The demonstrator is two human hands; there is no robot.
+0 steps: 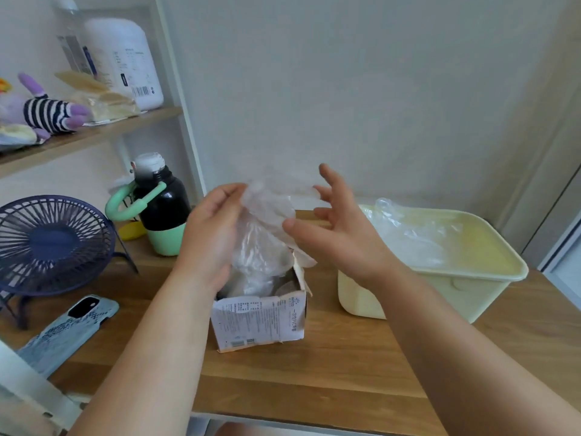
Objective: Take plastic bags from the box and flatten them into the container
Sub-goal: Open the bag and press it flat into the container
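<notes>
Clear bag (267,212) pinched over box (261,322), small print blurred.

Body in view: two arms only, cut off by the lower frame edge. The left hand (210,234) is bare, and the left forearm (157,347) is bare from wrist to frame edge. The right hand (342,231) is bare too, and the right forearm (465,341) is uncovered along its whole visible length. Fingers (334,180): nails too blurred to judge. The wide-angle lens broadens both forearms toward the frame bottom.
</notes>
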